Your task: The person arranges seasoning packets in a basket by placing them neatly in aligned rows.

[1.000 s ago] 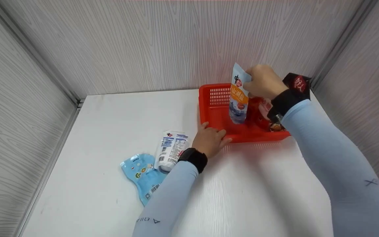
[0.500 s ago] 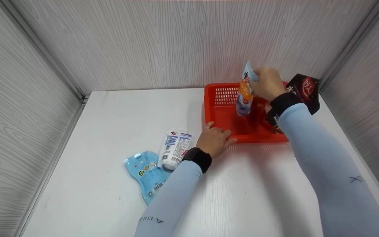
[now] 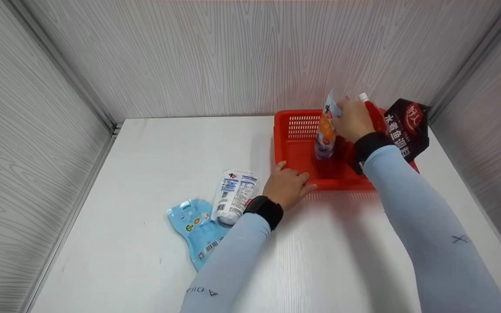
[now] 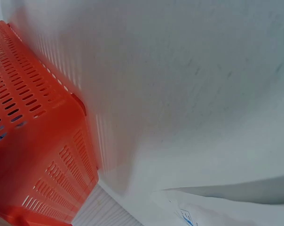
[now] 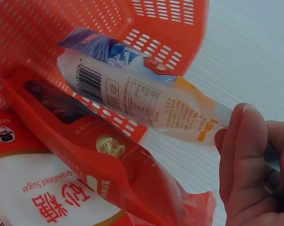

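My right hand (image 3: pixel 355 121) pinches the top of a blue, white and orange salt pouch (image 3: pixel 323 137), which hangs upright over the basket's inside. In the right wrist view the pouch's printed back with a barcode (image 5: pixel 89 81) faces the camera. Beside it lie a red glossy pouch (image 5: pixel 109 146) and a granulated sugar bag (image 5: pixel 48 188). My left hand (image 3: pixel 286 187) holds the front left corner of the red plastic basket (image 3: pixel 280 139), thumb outside the rim. Only a sliver of that hand shows in the left wrist view, by the slotted basket wall (image 4: pixel 43 160).
A black fish seasoning packet (image 3: pixel 409 130) leans out over the basket's right end. A white cap (image 3: pixel 363 97) pokes up behind the right hand. Left of the basket, a white pouch (image 3: pixel 235 195) overlaps a light blue pouch (image 3: pixel 198 228) on the white table. Panel walls enclose the table.
The right hand has brought the salt pouch lower and slightly right into the basket. More of the black packet shows now. The left hand stays at the basket corner while the view shifts slightly.
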`<state>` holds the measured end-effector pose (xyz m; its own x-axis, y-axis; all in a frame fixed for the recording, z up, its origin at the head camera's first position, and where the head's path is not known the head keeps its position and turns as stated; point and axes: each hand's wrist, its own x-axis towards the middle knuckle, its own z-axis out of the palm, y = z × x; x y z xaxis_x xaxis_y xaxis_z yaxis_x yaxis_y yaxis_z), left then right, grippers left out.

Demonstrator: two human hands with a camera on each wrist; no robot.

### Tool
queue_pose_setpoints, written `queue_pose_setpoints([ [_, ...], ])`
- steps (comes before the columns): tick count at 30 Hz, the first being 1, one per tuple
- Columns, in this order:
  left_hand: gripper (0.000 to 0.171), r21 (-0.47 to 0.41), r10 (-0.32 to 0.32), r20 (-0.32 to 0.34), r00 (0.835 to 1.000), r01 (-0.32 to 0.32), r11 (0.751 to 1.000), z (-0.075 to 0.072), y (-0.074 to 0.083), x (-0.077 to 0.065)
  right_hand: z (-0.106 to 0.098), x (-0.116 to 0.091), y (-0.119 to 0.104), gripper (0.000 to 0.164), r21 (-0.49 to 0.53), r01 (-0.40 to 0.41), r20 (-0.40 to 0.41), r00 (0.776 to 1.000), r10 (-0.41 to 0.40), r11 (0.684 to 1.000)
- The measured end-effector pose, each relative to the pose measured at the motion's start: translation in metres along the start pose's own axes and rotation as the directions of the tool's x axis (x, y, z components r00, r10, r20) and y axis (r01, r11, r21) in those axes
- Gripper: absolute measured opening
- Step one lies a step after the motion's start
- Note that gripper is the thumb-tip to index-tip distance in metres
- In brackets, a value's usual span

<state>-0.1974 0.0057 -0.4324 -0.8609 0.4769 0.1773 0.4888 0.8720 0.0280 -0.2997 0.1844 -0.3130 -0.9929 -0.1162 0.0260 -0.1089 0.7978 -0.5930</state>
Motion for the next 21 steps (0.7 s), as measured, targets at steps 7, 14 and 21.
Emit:
queue_pose_setpoints([
  [7, 0.046, 0.010, 0.008, -0.017, 1.000, -0.008, 1.000, 0.000, 0.000, 0.000, 0.008, 0.001, 0.002, 0.038, -0.046, 0.002, -0.030, 1.000, -0.003, 0.999],
  [14, 0.046, 0.027, 0.011, -0.029, 1.000, -0.010, 1.000, 0.000, 0.001, 0.000, 0.014, -0.001, 0.000, 0.041, -0.050, -0.086, 0.003, 0.996, 0.086, 0.995],
  [21, 0.047, 0.032, 0.010, -0.040, 0.999, -0.009, 0.999, 0.000, 0.001, -0.001, 0.019, -0.003, -0.003, 0.035, -0.121, -0.124, -0.003, 0.992, 0.124, 0.985],
])
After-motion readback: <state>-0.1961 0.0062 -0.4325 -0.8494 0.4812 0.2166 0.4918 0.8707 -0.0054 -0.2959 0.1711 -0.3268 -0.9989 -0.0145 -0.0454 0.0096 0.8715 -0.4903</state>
